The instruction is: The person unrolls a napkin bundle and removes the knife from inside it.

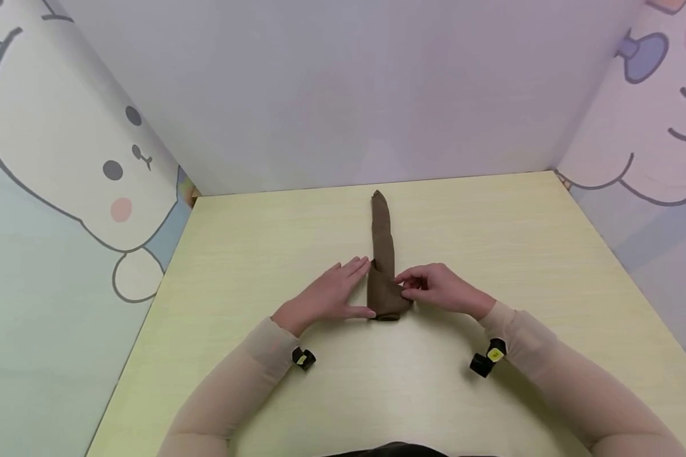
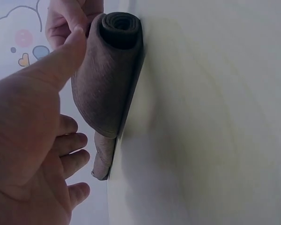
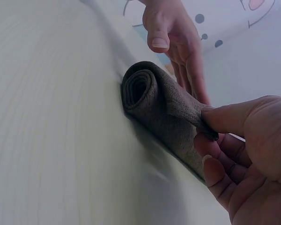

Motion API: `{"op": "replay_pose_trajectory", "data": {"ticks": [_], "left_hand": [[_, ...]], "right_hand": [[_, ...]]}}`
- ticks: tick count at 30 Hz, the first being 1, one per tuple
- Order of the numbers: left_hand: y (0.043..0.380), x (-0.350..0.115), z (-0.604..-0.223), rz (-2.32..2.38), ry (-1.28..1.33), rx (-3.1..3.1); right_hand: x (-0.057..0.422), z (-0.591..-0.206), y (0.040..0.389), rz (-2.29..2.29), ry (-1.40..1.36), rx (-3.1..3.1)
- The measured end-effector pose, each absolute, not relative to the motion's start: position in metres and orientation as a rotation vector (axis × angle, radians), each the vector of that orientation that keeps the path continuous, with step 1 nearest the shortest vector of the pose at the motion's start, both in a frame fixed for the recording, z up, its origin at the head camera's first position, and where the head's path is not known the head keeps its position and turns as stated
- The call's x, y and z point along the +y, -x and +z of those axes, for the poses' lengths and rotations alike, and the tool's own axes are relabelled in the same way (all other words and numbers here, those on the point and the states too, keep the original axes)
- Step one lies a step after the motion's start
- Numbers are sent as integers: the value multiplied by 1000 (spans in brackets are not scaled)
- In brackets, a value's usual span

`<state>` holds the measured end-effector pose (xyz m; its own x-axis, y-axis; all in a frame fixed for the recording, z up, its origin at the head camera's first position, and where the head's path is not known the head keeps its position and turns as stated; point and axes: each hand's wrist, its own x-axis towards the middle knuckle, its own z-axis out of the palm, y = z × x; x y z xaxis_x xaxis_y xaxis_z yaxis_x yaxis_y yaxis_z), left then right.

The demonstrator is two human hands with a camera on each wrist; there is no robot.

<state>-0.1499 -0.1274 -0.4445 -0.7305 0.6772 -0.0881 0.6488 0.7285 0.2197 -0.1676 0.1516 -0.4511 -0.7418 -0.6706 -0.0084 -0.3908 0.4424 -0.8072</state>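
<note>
A brown cloth (image 1: 383, 247) lies rolled into a long narrow roll pointing away from the person, with a wider flap wrapped around its near end. The coiled layers of the roll (image 3: 139, 89) show at that end in both wrist views. My right hand (image 1: 443, 289) pinches the loose edge of the flap between thumb and fingers on the right side. On the left side my left hand (image 1: 337, 292) has its fingers extended, with fingertips and thumb right at the cloth's left edge. In the left wrist view the thumb (image 2: 70, 54) overlaps the cloth.
The pale wooden table (image 1: 251, 241) runs back to a plain light wall (image 1: 343, 95). Side panels with cartoon drawings (image 1: 91, 158) stand at left and right. Each wrist wears a small black device (image 1: 304, 358) on a strap.
</note>
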Motion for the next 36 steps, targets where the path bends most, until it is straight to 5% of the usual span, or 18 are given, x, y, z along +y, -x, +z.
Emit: {"op": "replay_pose_trajectory", "data": {"ticks": [36], "left_hand": [[141,-128,-451,230,-1086,2782]], "right_hand": [[126,-447,182,-1174,959,2433]]}}
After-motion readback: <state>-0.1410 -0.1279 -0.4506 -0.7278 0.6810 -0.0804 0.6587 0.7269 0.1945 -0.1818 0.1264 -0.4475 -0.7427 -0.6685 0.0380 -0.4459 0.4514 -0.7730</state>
